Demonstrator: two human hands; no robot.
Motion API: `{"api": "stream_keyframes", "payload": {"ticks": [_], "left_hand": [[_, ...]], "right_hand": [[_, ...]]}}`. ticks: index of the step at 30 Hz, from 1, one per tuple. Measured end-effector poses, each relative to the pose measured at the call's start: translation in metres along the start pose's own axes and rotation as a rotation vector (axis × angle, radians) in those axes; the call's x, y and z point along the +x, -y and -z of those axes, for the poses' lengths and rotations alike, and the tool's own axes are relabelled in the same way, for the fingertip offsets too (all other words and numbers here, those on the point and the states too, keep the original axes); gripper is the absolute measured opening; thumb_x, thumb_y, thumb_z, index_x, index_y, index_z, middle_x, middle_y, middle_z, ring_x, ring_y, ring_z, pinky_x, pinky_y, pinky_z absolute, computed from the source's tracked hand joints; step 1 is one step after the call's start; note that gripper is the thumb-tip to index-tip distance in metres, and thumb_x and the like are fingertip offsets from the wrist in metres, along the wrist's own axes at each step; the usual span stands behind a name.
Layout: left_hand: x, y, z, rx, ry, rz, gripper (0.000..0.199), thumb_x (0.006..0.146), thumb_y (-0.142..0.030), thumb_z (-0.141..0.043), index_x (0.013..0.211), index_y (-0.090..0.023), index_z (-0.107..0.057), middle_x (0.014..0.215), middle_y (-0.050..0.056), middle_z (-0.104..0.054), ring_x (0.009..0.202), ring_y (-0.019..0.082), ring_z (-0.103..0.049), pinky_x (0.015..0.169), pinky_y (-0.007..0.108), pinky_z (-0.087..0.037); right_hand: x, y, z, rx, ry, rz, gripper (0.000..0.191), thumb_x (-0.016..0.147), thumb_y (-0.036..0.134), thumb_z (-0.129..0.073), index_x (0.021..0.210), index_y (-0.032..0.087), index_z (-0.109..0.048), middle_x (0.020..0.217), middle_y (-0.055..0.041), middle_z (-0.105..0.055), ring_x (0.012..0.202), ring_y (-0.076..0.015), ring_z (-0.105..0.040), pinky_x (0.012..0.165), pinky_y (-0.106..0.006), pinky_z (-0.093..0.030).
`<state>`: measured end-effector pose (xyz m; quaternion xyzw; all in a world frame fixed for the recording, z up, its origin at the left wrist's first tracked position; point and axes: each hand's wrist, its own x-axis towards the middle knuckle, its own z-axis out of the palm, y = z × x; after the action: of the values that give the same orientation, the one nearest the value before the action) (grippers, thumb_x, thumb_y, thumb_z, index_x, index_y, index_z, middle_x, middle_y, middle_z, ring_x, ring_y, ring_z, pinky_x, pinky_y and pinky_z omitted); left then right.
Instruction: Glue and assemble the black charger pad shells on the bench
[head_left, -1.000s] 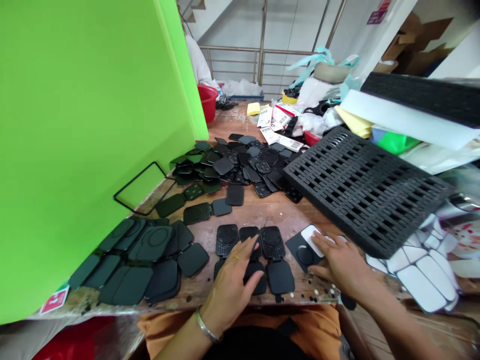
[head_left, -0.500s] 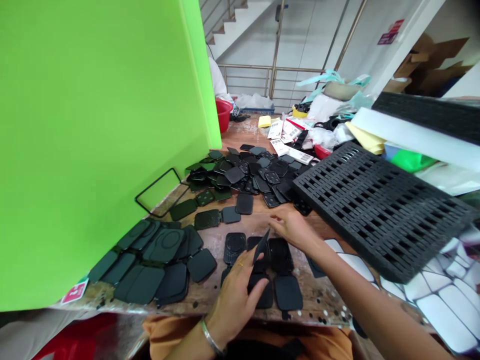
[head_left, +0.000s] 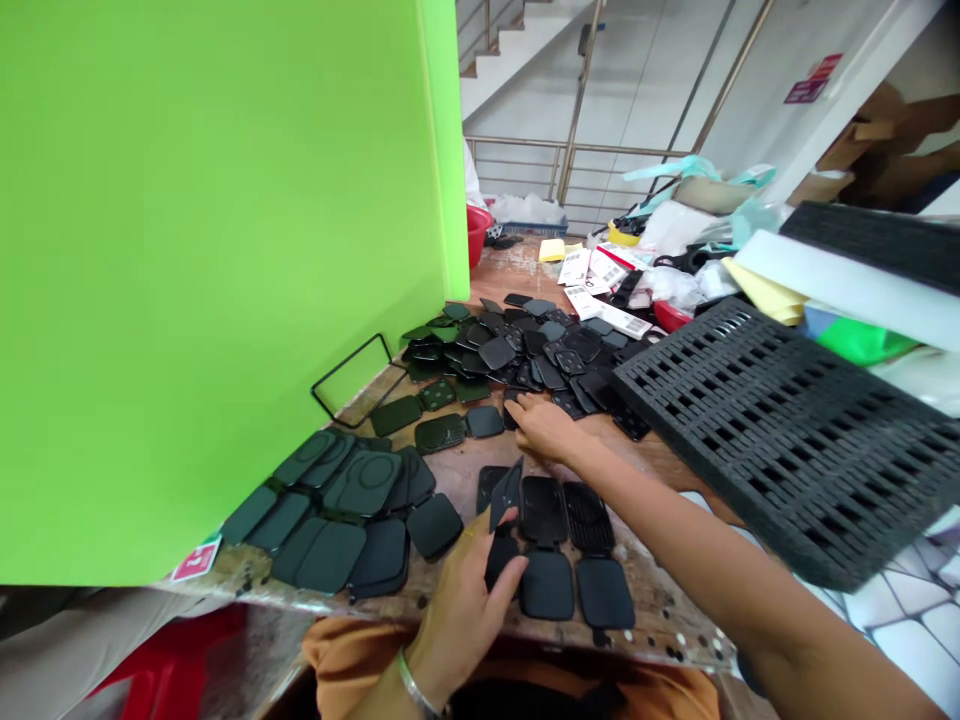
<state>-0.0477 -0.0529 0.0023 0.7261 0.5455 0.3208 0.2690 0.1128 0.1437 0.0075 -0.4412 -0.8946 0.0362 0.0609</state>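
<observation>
My left hand (head_left: 472, 590) is at the front of the wooden table, holding a thin black piece (head_left: 507, 492) on edge between its fingers. My right hand (head_left: 541, 428) reaches further forward, its fingertips on a black plate (head_left: 512, 408) that it partly covers. Beside my left hand lie opened black hinged pieces, among them a flat square half (head_left: 605, 592) and a ridged half (head_left: 589, 517). Overlapping dark plates (head_left: 330, 555) lie to the left. Beyond my right hand is a heap of black pieces (head_left: 499, 352).
A green panel (head_left: 225, 250) stands along the left. A slotted black foam block (head_left: 787, 430) lies at the right, near plastic bags and white labels (head_left: 626, 320). A thin black frame (head_left: 350, 380) leans by the panel. A red tub (head_left: 478, 235) stands behind.
My right hand has moved forward and left, from above the opened pieces to a plate near the heap. My left hand still holds the thin piece. The view has shifted left.
</observation>
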Motion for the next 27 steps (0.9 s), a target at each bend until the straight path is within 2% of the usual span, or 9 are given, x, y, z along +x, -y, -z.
{"api": "stream_keyframes", "payload": {"ticks": [2,4,7,9,11,14,19,24,27], "left_hand": [[0.001,0.000,-0.002,-0.004,0.004,0.003,0.043,0.091,-0.029,-0.051,0.133,-0.023,-0.047,0.133,0.009,-0.057,0.124,0.023,-0.053,0.104,0.042,-0.044],[0.002,0.000,-0.004,-0.010,0.002,0.003,0.043,0.090,-0.029,-0.052,0.133,-0.023,-0.047,0.133,0.010,-0.057,0.124,0.023,-0.053,0.104,0.043,-0.044],[0.005,-0.002,-0.004,-0.018,-0.023,-0.003,0.042,0.091,-0.029,-0.051,0.132,-0.023,-0.047,0.133,0.009,-0.057,0.124,0.023,-0.053,0.105,0.042,-0.043],[0.007,-0.002,-0.002,-0.018,-0.039,-0.002,0.042,0.091,-0.030,-0.051,0.132,-0.022,-0.047,0.133,0.009,-0.057,0.124,0.022,-0.052,0.106,0.041,-0.041],[0.008,-0.002,0.002,-0.015,-0.043,0.014,0.041,0.092,-0.031,-0.050,0.131,-0.023,-0.047,0.133,0.009,-0.057,0.124,0.022,-0.052,0.106,0.041,-0.041],[0.009,-0.002,0.006,-0.006,-0.042,0.035,0.040,0.092,-0.033,-0.050,0.131,-0.024,-0.048,0.132,0.009,-0.058,0.123,0.022,-0.053,0.106,0.041,-0.040],[0.006,-0.005,0.012,0.008,-0.087,0.062,0.040,0.092,-0.034,-0.051,0.130,-0.023,-0.049,0.127,0.009,-0.061,0.119,0.023,-0.057,0.103,0.040,-0.043],[0.003,-0.005,0.016,0.004,-0.109,0.111,0.040,0.092,-0.036,-0.051,0.130,-0.023,-0.049,0.122,0.009,-0.063,0.113,0.023,-0.060,0.100,0.040,-0.045],[0.004,-0.004,0.016,0.020,-0.098,0.127,0.040,0.092,-0.036,-0.050,0.130,-0.024,-0.049,0.122,0.009,-0.062,0.115,0.023,-0.059,0.100,0.042,-0.045]], "right_hand": [[-0.007,-0.004,0.003,-0.016,0.013,0.014,0.025,0.089,0.011,-0.045,0.109,0.011,-0.060,0.105,-0.0174,-0.065,0.106,-0.0244,-0.057,0.091,-0.035,-0.044],[-0.012,-0.008,0.004,-0.024,0.006,0.028,0.025,0.092,0.017,-0.045,0.113,0.011,-0.058,0.111,-0.0177,-0.063,0.110,-0.0247,-0.055,0.093,-0.036,-0.043],[-0.014,-0.014,0.003,-0.022,-0.009,0.066,0.045,0.089,0.036,-0.057,0.126,0.011,-0.051,0.135,-0.0195,-0.050,0.128,-0.0274,-0.042,0.103,-0.040,-0.037],[-0.011,-0.017,0.001,-0.020,-0.005,0.094,0.054,0.086,0.039,-0.062,0.130,0.011,-0.049,0.138,-0.0204,-0.047,0.131,-0.0275,-0.040,0.105,-0.041,-0.035],[-0.005,-0.019,0.000,-0.020,0.008,0.116,0.051,0.085,0.037,-0.064,0.127,0.011,-0.051,0.129,-0.0204,-0.055,0.124,-0.0269,-0.048,0.101,-0.041,-0.039],[0.000,-0.017,0.000,-0.021,0.024,0.127,0.040,0.088,0.035,-0.060,0.121,0.013,-0.054,0.116,-0.0135,-0.061,0.107,-0.0239,-0.058,0.092,-0.042,-0.046],[-0.005,-0.005,0.006,-0.003,-0.022,0.097,0.035,0.091,0.035,-0.056,0.120,0.015,-0.055,0.118,-0.0088,-0.058,0.099,-0.0200,-0.060,0.084,-0.041,-0.052],[-0.012,-0.008,0.029,0.021,-0.141,0.047,0.022,0.093,0.025,-0.052,0.109,0.013,-0.061,0.105,-0.0097,-0.064,0.096,-0.0191,-0.060,0.086,-0.036,-0.049],[-0.024,-0.027,0.058,0.015,-0.281,-0.070,0.031,0.095,0.016,-0.036,0.112,0.011,-0.062,0.103,-0.0155,-0.065,0.104,-0.0229,-0.056,0.090,-0.035,-0.044]]}}
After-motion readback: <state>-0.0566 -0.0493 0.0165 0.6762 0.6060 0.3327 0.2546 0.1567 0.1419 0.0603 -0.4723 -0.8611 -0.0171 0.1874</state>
